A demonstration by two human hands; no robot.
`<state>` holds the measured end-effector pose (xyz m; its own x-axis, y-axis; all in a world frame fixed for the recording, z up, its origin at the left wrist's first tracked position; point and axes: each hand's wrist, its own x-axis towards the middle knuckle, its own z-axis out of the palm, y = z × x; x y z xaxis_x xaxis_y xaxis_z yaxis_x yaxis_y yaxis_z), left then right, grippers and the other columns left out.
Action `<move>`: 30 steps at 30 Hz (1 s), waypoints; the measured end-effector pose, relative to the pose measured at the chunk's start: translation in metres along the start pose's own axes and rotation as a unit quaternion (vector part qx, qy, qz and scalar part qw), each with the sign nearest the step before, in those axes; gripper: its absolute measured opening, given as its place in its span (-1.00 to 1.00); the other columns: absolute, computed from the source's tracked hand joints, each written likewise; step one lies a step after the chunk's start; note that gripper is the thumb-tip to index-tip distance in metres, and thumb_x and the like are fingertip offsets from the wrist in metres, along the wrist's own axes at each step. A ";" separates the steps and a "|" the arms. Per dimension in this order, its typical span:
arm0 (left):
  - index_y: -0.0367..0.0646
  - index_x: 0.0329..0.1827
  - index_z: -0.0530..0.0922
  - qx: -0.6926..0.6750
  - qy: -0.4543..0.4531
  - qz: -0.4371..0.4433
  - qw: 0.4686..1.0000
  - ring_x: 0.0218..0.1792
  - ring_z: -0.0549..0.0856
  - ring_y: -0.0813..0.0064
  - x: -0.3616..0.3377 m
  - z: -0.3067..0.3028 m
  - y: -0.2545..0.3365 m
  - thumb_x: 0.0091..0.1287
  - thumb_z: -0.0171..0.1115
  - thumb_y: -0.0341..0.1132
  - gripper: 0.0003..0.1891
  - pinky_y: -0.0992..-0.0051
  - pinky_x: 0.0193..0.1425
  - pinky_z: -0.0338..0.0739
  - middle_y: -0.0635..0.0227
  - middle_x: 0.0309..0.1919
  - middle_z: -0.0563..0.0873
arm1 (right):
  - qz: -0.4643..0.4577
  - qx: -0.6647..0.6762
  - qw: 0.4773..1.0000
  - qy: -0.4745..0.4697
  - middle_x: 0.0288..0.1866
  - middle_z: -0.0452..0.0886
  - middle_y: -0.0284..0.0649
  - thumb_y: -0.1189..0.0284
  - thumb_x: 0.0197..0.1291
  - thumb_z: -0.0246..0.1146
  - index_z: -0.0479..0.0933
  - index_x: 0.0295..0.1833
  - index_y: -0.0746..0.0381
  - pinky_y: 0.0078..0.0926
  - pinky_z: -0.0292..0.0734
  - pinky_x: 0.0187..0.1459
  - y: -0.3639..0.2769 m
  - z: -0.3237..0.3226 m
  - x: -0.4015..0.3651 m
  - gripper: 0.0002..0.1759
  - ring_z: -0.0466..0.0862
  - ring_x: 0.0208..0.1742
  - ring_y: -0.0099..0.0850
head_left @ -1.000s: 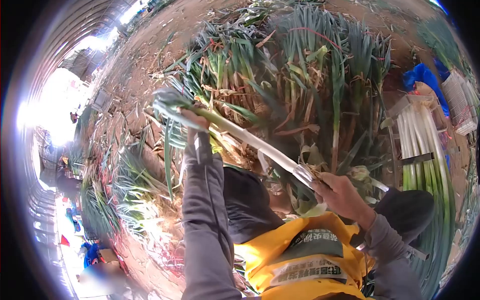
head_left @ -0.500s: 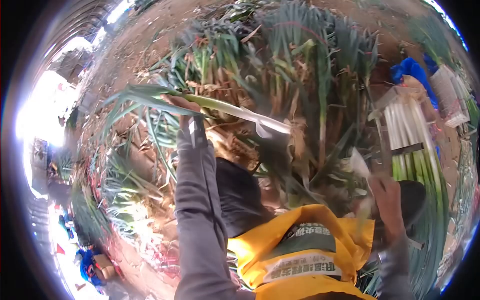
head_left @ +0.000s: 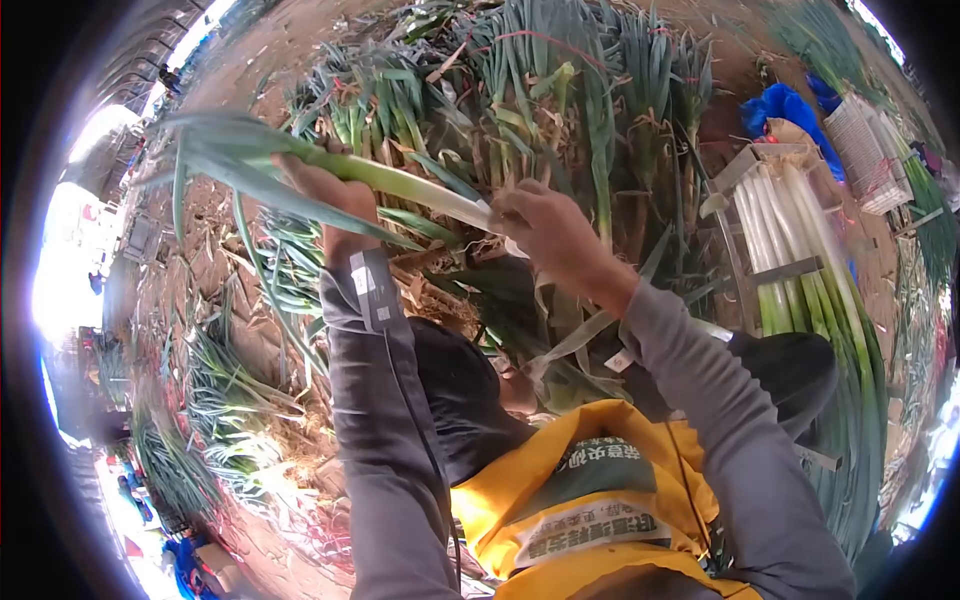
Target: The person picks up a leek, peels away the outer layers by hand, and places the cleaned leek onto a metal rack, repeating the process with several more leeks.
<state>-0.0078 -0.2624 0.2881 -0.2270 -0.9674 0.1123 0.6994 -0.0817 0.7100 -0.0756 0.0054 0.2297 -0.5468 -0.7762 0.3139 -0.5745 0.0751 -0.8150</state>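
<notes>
I hold one long leek (head_left: 410, 186) level in front of me, its green leaves fanning out to the upper left. My left hand (head_left: 335, 195) grips it at the green end. My right hand (head_left: 545, 230) is closed on its pale stalk near the white end. Both arms are in grey sleeves, and a yellow apron (head_left: 590, 500) covers my lap.
A big heap of unpeeled leeks (head_left: 540, 110) lies just beyond my hands. At right, cleaned white leeks are stacked in a metal rack (head_left: 790, 250). A white crate (head_left: 865, 150) and blue cloth (head_left: 780, 105) are at upper right. Trimmed leaves (head_left: 230, 390) litter the dirt at left.
My right hand came up from beside my knee and took hold of the leek's white stalk. The left hand raised the leek higher, to a flatter angle.
</notes>
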 end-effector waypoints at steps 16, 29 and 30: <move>-0.14 0.06 0.44 0.141 -0.040 0.056 0.988 -0.29 0.57 0.41 -0.006 -0.003 -0.012 0.64 -0.11 0.21 -0.47 0.40 -0.17 0.52 0.30 -0.26 0.59 | 0.034 -0.277 0.798 -0.533 -0.02 0.66 -0.10 0.26 0.30 0.34 0.57 0.03 0.20 -0.08 0.59 -0.12 0.048 -0.028 -0.156 -0.69 0.71 0.04 -0.06; 0.10 0.75 -0.03 -0.030 0.106 -0.014 0.994 -0.09 0.61 0.38 0.000 -0.005 -0.036 0.55 0.27 -0.13 -0.17 0.24 -0.03 0.65 0.28 0.02 0.59 | -0.270 -0.345 0.898 0.039 -0.06 0.51 -0.15 0.51 0.02 0.34 0.61 -0.06 0.19 -0.22 0.63 -0.11 0.008 0.000 -0.047 -0.70 0.63 -0.07 -0.15; 0.10 0.75 -0.03 -0.032 0.107 -0.013 0.994 -0.09 0.61 0.38 0.003 -0.007 -0.034 0.55 0.27 -0.13 -0.17 0.24 -0.03 0.65 0.28 0.02 0.59 | -0.275 -0.332 0.902 0.017 -0.08 0.53 -0.14 0.51 0.05 0.33 0.63 -0.08 0.18 -0.21 0.63 -0.11 0.009 -0.002 -0.054 -0.74 0.64 -0.06 -0.16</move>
<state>-0.0279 -0.2643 0.2592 -0.1003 -0.9931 -0.0605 0.7380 -0.1150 0.6649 -0.0525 0.0486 0.2064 -0.0805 -0.7917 0.6056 -0.9966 0.0524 -0.0640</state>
